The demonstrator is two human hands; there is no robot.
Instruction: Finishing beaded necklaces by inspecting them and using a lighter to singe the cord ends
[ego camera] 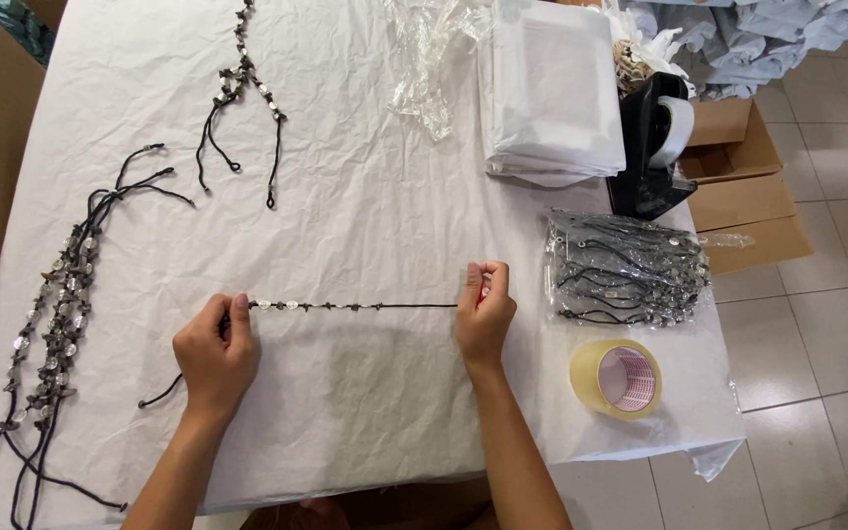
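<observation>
White crumpled paper covers my table (365, 226); grey floor tiles (817, 324) to the right. My left hand (213, 358) and right hand (483, 314) each pinch an end of a beaded black cord (345, 307), taut between them, mid-table. Left edge: pile of like cords (56, 324). Right edge: bagged cords (630, 270), tape roll (616, 378), tape dispenser (655, 147), folded white sheets (552, 88). Bare paper lies beyond the cord.

- Bare white paper (365, 206) lay open above the stretched cord (345, 307).
- Tape roll (616, 378) and bagged cords (628, 268) blocked the right side.
- Beaded cords (56, 324) crowded the left.
</observation>
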